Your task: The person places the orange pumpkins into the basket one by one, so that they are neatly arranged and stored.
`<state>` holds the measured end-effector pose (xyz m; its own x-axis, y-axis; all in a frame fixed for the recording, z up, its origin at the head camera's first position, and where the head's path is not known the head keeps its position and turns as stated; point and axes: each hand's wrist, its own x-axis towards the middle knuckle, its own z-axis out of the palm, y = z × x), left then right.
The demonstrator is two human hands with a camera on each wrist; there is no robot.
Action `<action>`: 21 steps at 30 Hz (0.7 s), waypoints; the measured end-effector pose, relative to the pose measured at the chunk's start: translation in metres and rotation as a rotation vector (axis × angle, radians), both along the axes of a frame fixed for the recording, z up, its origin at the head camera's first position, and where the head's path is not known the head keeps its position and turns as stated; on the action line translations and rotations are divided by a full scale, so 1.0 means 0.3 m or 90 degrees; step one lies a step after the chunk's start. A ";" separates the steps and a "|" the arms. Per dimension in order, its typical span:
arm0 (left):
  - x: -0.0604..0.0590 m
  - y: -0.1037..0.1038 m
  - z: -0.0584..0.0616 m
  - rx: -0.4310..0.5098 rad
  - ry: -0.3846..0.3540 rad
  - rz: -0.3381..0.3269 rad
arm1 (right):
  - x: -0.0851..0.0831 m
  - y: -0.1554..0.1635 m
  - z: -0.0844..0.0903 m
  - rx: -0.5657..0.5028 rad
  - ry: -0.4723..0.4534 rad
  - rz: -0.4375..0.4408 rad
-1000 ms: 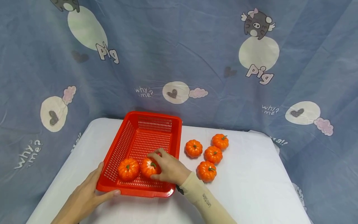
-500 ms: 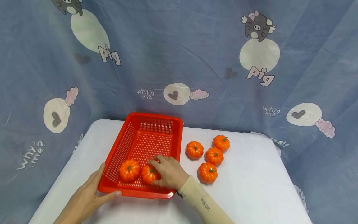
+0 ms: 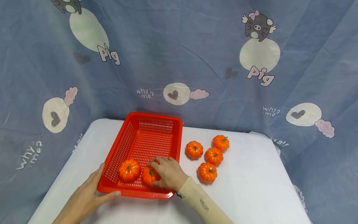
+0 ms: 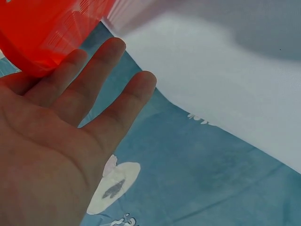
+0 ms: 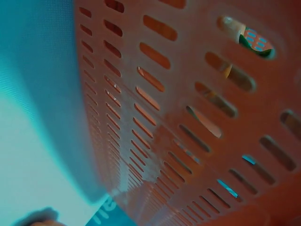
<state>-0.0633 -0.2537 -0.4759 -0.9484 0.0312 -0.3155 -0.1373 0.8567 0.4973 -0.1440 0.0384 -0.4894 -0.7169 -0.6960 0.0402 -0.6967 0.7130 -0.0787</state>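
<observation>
A red mesh basket (image 3: 156, 123) stands on the white table, left of centre. Two small orange pumpkins lie at its near end. The left pumpkin (image 3: 129, 170) lies free. My right hand (image 3: 157, 173) curls over the second pumpkin (image 3: 147, 177), thumb at its near side, and holds it low on the basket floor. My left hand (image 3: 96, 186) braces the basket's near left corner, thumb along the front rim. In the left wrist view its fingers (image 4: 101, 77) are straight beside the basket (image 4: 42, 33). The right wrist view is filled by the basket's mesh wall (image 5: 188, 117).
Several more orange pumpkins (image 3: 213, 156) sit in a cluster on the white table (image 3: 246, 186) right of the basket. A blue cartoon-print cloth (image 3: 195, 56) hangs behind and drapes round the table's edges.
My right hand has sunk a little with the pumpkin toward the basket floor, beside the first pumpkin. The left hand and basket have stayed put.
</observation>
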 end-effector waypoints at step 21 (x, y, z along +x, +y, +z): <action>-0.001 0.000 -0.004 -0.001 0.005 0.003 | 0.001 0.001 0.001 -0.016 -0.006 -0.015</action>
<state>-0.0636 -0.2536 -0.4769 -0.9510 0.0259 -0.3081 -0.1378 0.8566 0.4973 -0.1437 0.0387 -0.4892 -0.7339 -0.6773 0.0512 -0.6784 0.7273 -0.1036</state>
